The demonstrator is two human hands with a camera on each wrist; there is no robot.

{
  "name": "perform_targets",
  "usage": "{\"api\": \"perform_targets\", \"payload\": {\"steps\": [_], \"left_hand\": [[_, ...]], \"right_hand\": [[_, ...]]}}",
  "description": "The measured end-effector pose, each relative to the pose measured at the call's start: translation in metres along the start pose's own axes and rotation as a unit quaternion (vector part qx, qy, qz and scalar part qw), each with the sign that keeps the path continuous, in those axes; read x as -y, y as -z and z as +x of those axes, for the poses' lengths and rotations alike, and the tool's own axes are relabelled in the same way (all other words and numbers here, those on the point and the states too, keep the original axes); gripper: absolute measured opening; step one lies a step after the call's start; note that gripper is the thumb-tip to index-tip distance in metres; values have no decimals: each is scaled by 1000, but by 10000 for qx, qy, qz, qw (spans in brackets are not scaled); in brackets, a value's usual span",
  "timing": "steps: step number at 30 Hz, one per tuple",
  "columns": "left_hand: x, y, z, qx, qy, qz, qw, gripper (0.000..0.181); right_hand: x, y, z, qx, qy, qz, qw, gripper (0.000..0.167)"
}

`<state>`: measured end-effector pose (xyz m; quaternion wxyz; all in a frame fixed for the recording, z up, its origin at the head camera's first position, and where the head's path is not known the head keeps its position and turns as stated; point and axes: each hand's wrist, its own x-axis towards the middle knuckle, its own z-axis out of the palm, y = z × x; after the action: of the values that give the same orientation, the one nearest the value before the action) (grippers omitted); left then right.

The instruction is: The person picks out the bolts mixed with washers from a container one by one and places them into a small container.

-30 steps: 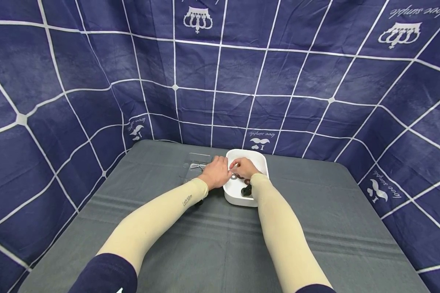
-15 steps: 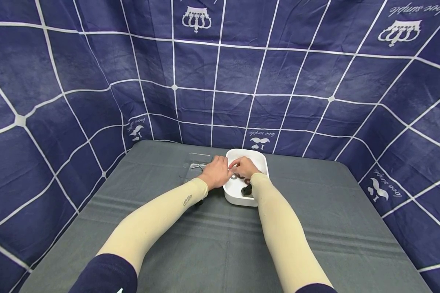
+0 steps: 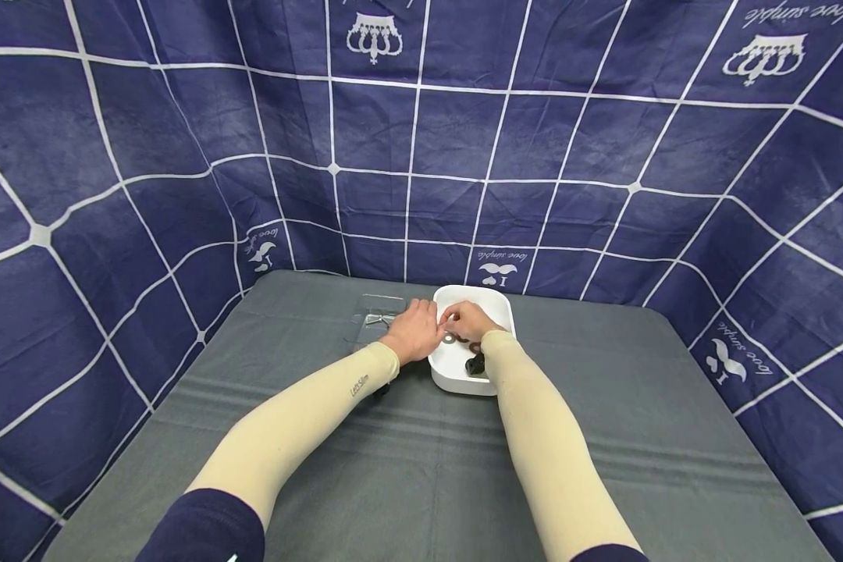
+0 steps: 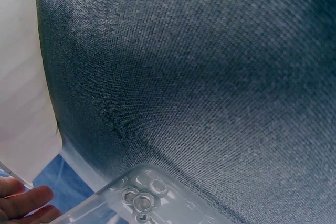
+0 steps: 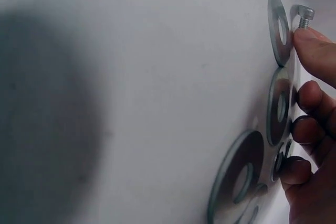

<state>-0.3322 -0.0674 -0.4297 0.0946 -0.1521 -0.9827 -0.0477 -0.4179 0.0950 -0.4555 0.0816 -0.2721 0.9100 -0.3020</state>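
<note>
My right hand [image 3: 467,320] reaches into a white tray [image 3: 495,298] and holds a small metal screw [image 5: 304,16] at the thumb tip. Its other fingers curl near several flat metal washers [image 5: 279,103]; the index finger's grip is hidden. At the tray's left rim, my left hand [image 3: 416,329] sits with its fingertips close to the right hand's. Whether it grips the rim or anything else is hidden; in the left wrist view a few fingers [image 4: 26,203] show past the tray's corner.
A clear plastic box [image 3: 368,336] stands left of the tray, holding nuts [image 4: 143,202] and other small metal parts. A black object [image 3: 474,364] is by the right wrist, at the tray's near side. Grey cloth [image 3: 428,484] covers the table, with a blue curtain [image 3: 449,203] behind.
The right fingers shift slightly where the hands meet. Both arms stay almost in place, and the head view tilts a little.
</note>
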Motion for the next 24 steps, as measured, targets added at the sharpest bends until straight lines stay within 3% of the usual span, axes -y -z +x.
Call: {"api": "perform_targets", "payload": {"steps": [7, 13, 24], "left_hand": [[0, 4, 1, 87, -28, -14, 10000, 43], [1, 4, 2, 156, -36, 210, 9997, 50], [1, 12, 3, 379, -114, 515, 9979, 55]], "right_hand": [[3, 4, 1, 214, -65, -134, 9997, 6], [3, 6, 0, 375, -295, 71, 9988, 13], [9, 16, -10, 171, -590, -573, 9965, 18]]}}
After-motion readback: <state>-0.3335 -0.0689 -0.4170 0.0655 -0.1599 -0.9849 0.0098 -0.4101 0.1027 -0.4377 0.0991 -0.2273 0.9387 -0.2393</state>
